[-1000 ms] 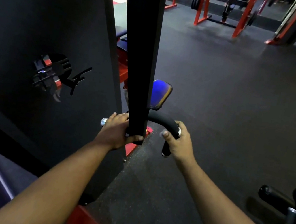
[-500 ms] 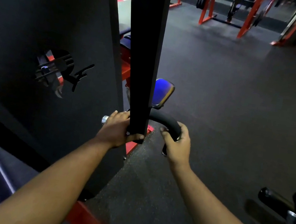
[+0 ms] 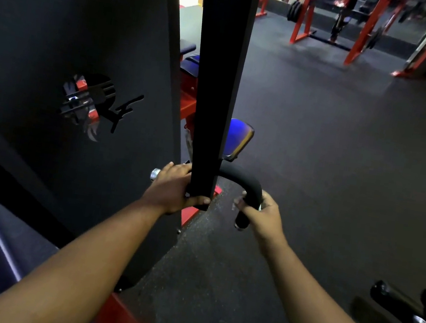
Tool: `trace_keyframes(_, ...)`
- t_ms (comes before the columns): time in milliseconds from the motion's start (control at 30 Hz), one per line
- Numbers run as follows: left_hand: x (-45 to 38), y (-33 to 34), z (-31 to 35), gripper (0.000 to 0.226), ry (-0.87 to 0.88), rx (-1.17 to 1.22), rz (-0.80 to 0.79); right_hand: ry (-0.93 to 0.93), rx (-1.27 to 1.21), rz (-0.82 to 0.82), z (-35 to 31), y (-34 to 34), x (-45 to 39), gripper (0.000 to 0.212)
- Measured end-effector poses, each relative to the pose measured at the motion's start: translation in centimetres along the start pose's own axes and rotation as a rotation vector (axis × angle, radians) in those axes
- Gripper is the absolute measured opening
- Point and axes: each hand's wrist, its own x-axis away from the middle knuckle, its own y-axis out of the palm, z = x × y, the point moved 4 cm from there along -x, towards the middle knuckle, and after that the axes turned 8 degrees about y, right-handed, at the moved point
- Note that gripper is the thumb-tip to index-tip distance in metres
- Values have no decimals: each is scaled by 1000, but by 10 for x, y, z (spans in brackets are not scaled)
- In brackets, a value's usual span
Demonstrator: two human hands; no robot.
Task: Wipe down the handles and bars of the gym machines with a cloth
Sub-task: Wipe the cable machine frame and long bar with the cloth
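Upright post [image 3: 216,78] between panel [image 3: 74,30] at left and curved handle [image 3: 244,184] at right

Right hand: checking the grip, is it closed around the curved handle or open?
Closed: the right hand has fingers curled round the curved black handle.

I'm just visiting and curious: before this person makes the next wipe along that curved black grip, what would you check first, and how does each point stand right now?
1. Left hand steadying the machine: ok, its thumb and fingers curl round the bottom of the black upright bar.
2. Right hand on the curved handle: ok, fingers wrap it near the bend.
3. Cloth between palm and handle: cannot tell, only a pale scrap shows at the fingertips.
4. Lower end of the handle wiped: cannot tell, it sticks out below the hand.
5. Room to slide along the handle: ok, the arc toward the bar is bare.
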Motion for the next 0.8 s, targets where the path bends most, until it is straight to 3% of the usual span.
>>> trace_keyframes(133, 2, -1, 1, 87, -1, -11, -3, 95, 46, -228, 0, -1, -9, 37)
trace_keyframes(267, 4, -4, 4, 85, 8, 10, 10, 147, 266, -398, 20, -1, -1, 27)
trace_keyframes(367, 5, -3, 4, 86, 2, 7, 0, 182, 173, -243, 41, -4, 7, 41)
trace_keyframes(533, 4, -1, 1, 94, 4, -2, -13, -39, -16, 197, 23, 15, 26, 59)
trace_keyframes(600, 2, -1, -1, 92, 5, -1, -3, -74, -58, 253, 19, 23, 38, 70)
trace_keyframes(700, 2, -1, 0, 86, 9, -10, 7, -41, 111, 200, 42, 25, 42, 79)
trace_keyframes(800, 3, -1, 1, 87, 10, -4, 17, -30, 217, 195, 53, 20, 42, 61)
